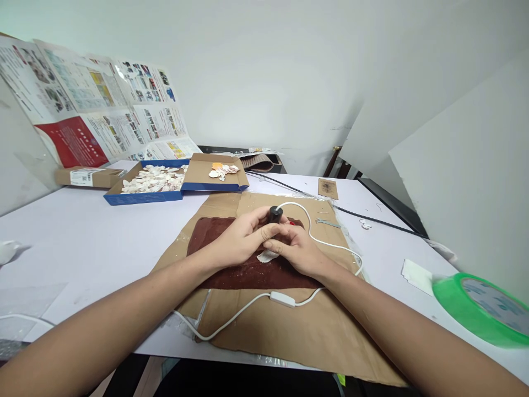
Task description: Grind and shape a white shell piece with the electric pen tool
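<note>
My left hand (pixel 246 238) is closed around a black cylindrical corded tool (pixel 275 214), which stands upright; a white cord leaves its top. The tool's working end is hidden behind my fingers. Against it, my right hand (pixel 303 251) is closed too, thumb and fingers pinched together, but whatever they grip is covered. Just below my fingertips a whitish shell piece (pixel 267 256) shows above a dark brown cloth (pixel 243 274). A bit of red peeks out behind my right fingers. An inline switch (pixel 282 299) on the white cord lies in front of the cloth.
Brown cardboard (pixel 264 331) covers the table under the cloth. A blue box (pixel 144 197) full of shells stands back left, its open lid (pixel 194 175) bearing several more. Tweezers (pixel 328 223) lie at right, near a black cable (pixel 355 213). Green tape (pixel 467 317) sits front right.
</note>
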`<state>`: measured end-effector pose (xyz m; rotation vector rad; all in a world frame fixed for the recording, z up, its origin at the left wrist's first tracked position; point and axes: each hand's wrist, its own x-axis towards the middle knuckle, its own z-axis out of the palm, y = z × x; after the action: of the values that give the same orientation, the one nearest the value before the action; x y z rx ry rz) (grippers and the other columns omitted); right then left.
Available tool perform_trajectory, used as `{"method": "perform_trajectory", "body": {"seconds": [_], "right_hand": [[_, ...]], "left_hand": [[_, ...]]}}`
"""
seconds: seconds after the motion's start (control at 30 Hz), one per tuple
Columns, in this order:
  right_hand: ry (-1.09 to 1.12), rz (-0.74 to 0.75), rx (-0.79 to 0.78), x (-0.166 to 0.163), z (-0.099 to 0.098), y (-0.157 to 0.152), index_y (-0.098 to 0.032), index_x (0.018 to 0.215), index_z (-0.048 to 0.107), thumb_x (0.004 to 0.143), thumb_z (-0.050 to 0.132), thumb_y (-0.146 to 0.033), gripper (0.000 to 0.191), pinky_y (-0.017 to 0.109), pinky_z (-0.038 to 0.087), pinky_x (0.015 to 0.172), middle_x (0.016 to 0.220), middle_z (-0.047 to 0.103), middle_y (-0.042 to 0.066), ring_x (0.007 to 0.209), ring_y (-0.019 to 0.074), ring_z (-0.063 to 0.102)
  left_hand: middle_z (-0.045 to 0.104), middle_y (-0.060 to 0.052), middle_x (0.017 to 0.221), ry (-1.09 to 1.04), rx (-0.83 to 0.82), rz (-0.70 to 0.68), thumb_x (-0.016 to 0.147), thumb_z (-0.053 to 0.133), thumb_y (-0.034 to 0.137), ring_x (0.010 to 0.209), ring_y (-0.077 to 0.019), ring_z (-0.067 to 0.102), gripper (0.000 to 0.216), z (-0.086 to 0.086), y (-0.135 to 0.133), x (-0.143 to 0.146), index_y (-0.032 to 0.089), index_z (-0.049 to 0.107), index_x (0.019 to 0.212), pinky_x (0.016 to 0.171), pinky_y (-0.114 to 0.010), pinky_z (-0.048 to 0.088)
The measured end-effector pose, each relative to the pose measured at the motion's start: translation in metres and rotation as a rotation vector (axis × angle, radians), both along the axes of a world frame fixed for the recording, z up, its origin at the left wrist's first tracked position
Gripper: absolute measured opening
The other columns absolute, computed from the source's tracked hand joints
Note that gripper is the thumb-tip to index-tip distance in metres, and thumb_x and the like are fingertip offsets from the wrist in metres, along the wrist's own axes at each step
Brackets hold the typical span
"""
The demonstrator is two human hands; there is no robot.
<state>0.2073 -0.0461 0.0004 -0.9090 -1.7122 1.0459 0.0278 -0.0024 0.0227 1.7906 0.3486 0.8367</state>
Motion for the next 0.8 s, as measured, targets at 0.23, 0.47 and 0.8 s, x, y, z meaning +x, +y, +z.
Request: {"method": "perform_trajectory", "body": {"seconds": [0.23,0.47,0.8], "right_hand": [[0.009,-0.001,-0.038,-0.002,0.002,-0.002,-0.019,0.084,0.073,0.089,0.077,-0.061,0.042,0.033,0.052,0.079,0.088,0.064,0.002,0.083,0.0180,0.059],[0.003,-0.017,-0.046,-0.002,0.001,-0.002,-0.019,0.085,0.071,0.087,0.077,-0.062,0.044,0.033,0.053,0.076,0.086,0.064,0.002,0.081,0.0183,0.060],[-0.072,-0.061,-0.068,0.000,0.001,-0.004,-0.019,0.100,0.074,0.090,0.078,-0.049,0.032,0.037,0.055,0.083,0.093,0.071,0.003,0.089,0.0214,0.065]], "left_hand": [[0.074,-0.013,0.121,-0.002,0.048,0.017,0.107,0.057,0.044,0.112,-0.0243,0.070,0.032,-0.001,-0.001,0.000,0.015,0.064,0.118,0.098,-0.036,0.055],[0.075,-0.012,0.124,0.031,0.087,0.031,0.107,0.056,0.046,0.115,-0.0249,0.070,0.035,0.002,-0.002,-0.004,0.016,0.065,0.122,0.099,-0.036,0.056],[0.076,-0.010,0.126,-0.001,0.161,0.109,0.104,0.062,0.038,0.116,-0.0236,0.071,0.033,0.003,0.002,-0.011,0.017,0.068,0.129,0.102,-0.035,0.055]]}}
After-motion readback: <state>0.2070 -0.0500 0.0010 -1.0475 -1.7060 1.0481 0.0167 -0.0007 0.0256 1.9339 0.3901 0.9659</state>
